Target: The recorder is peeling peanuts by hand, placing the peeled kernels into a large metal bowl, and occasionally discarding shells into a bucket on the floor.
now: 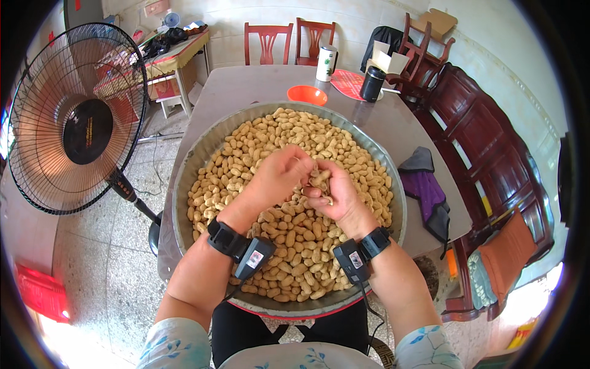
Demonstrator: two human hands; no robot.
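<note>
A wide round metal pan [400, 217] full of unshelled peanuts [295, 230] lies before me, its far part over the table. Above the middle of the heap my two hands meet. My right hand [339, 189] is cupped around several peanuts or pieces of shell [320, 182]. My left hand [279, 175] touches them from the left with bent fingers; what lies between its fingertips is too small to tell. Each wrist wears a black strap with a small cabled device.
An orange bowl [307, 95], a white mug [326, 63] and a black canister [373, 84] stand beyond the pan on the table [258, 83]. A purple and grey cloth [425, 191] lies at its right. A standing fan [87, 131] is at the left, a wooden bench [493, 138] at the right.
</note>
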